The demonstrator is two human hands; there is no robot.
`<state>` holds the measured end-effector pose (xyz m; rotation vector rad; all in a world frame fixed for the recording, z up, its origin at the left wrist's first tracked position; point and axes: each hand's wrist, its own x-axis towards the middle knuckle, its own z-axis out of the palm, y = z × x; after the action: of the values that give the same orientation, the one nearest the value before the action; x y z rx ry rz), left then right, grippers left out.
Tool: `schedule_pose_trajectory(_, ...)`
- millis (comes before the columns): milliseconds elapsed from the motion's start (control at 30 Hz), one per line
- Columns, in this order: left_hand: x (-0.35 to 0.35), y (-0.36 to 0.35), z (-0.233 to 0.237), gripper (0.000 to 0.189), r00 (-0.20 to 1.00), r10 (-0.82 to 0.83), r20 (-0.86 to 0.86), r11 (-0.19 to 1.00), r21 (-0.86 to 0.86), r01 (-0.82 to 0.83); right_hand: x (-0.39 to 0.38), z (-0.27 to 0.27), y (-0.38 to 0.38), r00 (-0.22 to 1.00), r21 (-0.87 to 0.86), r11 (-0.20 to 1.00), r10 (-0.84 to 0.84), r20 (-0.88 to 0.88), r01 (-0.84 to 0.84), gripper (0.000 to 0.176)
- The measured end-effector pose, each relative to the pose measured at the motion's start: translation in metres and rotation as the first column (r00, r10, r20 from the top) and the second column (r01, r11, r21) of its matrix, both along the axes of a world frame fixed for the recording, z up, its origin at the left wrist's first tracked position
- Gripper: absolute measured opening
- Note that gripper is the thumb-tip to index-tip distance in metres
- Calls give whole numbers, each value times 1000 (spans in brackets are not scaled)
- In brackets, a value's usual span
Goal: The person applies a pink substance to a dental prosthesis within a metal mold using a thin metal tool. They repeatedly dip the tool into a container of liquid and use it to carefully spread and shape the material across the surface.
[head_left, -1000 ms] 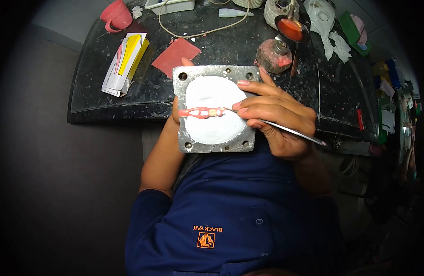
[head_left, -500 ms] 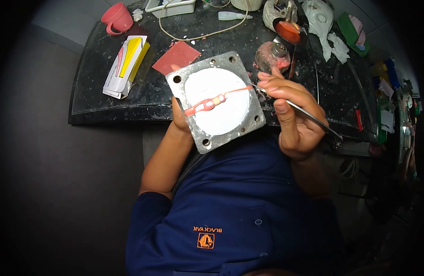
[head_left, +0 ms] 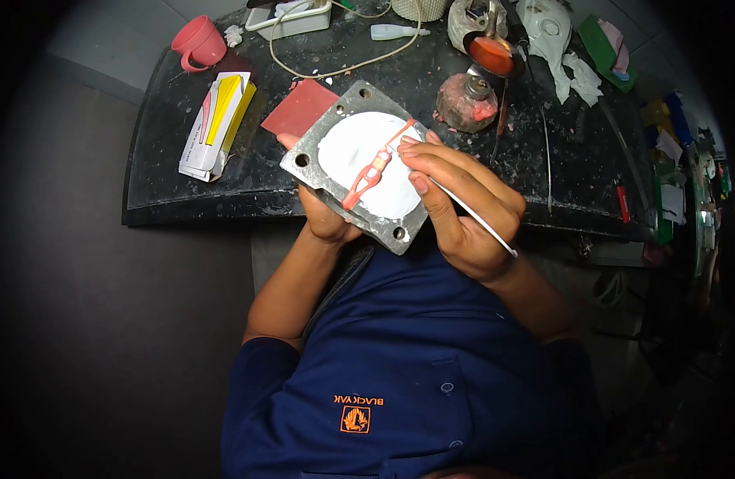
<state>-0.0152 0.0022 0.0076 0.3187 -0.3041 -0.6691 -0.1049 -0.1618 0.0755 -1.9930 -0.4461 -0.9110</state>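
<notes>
My left hand [head_left: 327,215] grips a square metal dental flask [head_left: 379,100] from its left and underside, most of its fingers hidden. White plaster [head_left: 343,152] fills the round opening, and a pink wax strip [head_left: 369,177] with tooth-like pale pieces runs across it at a slant. Between the thumb and fingers of my right hand [head_left: 471,207] is a thin metal hand tool [head_left: 483,222], held like a pen. Its tip end, partly covered by the fingers, is at the plaster beside the wax's upper part. Behind the flask lies a pink wax sheet [head_left: 301,109].
On the black worktable [head_left: 248,191] stand a wax-crusted burner [head_left: 467,104] and a small pan [head_left: 493,56] of orange-red material. To the left are a yellow-and-white box [head_left: 216,128] and a pink mug [head_left: 200,44]. A cable [head_left: 273,56] loops near a white tray [head_left: 292,25].
The flask has turned counterclockwise, so the wax strip slants more steeply. My right hand has moved left with the tool, from the flask's edge to over the plaster.
</notes>
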Motion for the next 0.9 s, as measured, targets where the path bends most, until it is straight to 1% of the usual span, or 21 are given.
schedule_pose_trajectory(67,-2,-1,2,102,999,46,22,997,58,-47,-1,1,1,1000,-9,1000,1,-1,-1,16)
schedule_pose_trajectory(133,-2,-1,0,102,998,51,43,996,64,-54,-2,1,1,1000,-19,1000,3,-2,-3,16)
schedule_pose_trajectory(200,-1,-1,-1,103,996,58,65,996,70,-62,-2,2,1,999,-17,999,49,3,-48,16)
schedule_pose_trajectory(267,-1,-1,-1,106,1000,12,28,999,-45,-11,-2,4,0,999,-5,999,34,1,-34,16)
schedule_pose_trajectory(333,-2,-1,-4,108,999,-1,36,998,-64,3,-3,5,-1,1000,8,1000,20,-2,-19,15)
schedule_pose_trajectory(400,-1,-2,-4,110,999,-13,47,996,-84,17,-3,7,-1,999,9,1000,2,-42,-2,14)
schedule_pose_trajectory(500,-3,-3,-2,112,997,-1,75,996,-87,8,-5,7,-1,999,-20,999,37,-5,-38,15)
schedule_pose_trajectory(567,-4,-4,0,115,996,-38,85,982,-182,53,-6,7,-3,999,-26,998,50,-5,-50,16)
schedule_pose_trajectory(733,-5,-4,-3,120,993,-36,113,986,-156,54,-7,11,-5,1000,-11,1000,1,-28,-1,14)
schedule_pose_trajectory(900,-7,-3,-4,124,992,-57,108,985,-155,73,-13,14,-2,999,-39,999,32,-31,-33,14)
